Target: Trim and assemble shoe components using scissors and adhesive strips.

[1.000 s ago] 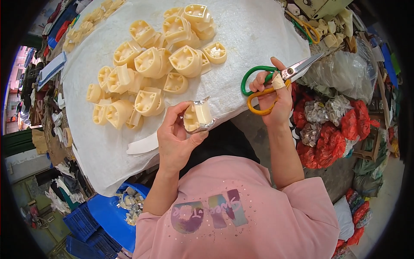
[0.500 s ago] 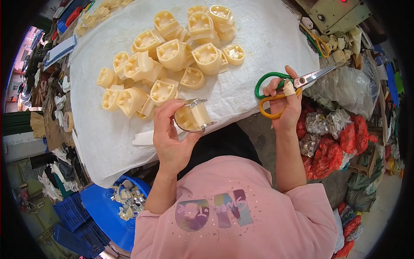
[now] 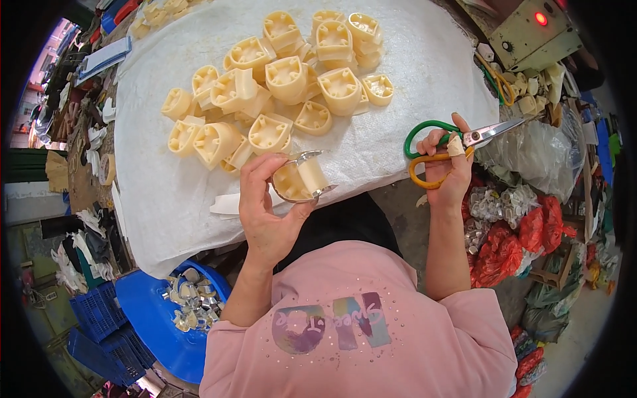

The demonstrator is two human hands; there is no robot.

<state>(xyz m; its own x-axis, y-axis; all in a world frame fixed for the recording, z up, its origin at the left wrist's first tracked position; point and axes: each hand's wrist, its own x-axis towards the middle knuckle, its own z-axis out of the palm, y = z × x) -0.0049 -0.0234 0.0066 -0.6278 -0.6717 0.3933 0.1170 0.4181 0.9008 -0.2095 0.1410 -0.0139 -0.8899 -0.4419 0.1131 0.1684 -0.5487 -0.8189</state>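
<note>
Between its thumb and fingers, my left hand [image 3: 265, 219] grips a cream plastic cap [image 3: 313, 174] with a shiny silver outer face. The cap is tilted, its hollow cream side showing, just over the table's near edge. My right hand [image 3: 452, 182] holds scissors [image 3: 472, 138] with one green and one orange handle loop, their blades together and pointing to the right. A tan wrap [image 3: 456, 145] covers part of one finger. Beyond my left hand lies a heap of cream plastic caps [image 3: 286, 79]. Below my right hand a small pale scrap [image 3: 421, 200] shows against the floor.
White sheeting [image 3: 431, 79] covers the table. A blue tub [image 3: 146, 312] at lower left holds silvery parts [image 3: 194, 302]. Red plastic bags [image 3: 501, 249] are at the right, below clear plastic sheeting [image 3: 531, 149]. A metal box [image 3: 531, 36] with a red lamp stands far right.
Both hands keep their holds, and the whole view has shifted slightly. A small pale scrap now shows below my right hand. The red lamp appears lower and larger in view.
</note>
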